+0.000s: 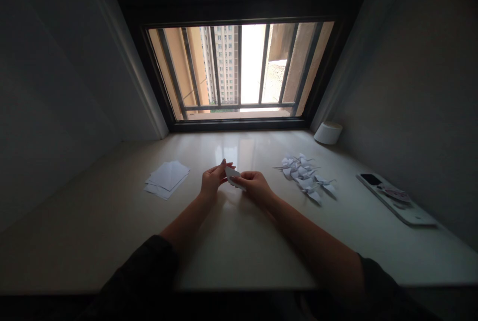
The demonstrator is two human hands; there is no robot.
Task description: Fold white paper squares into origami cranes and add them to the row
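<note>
Between my two hands, a little above the pale tabletop, is a small folded piece of white paper. My left hand pinches its left edge, with the fingertips near its upper corner. On the other side my right hand grips it, the thumb lying across its face. Part of the paper is hidden behind the fingers. To the left lies a loose stack of flat white paper sheets. Several folded white paper cranes sit in a cluster to the right.
A phone in a pale case lies by the right wall. At the back right stands a white round object. A dark-framed window with bars closes off the far side, and the tabletop's front edge runs close to me.
</note>
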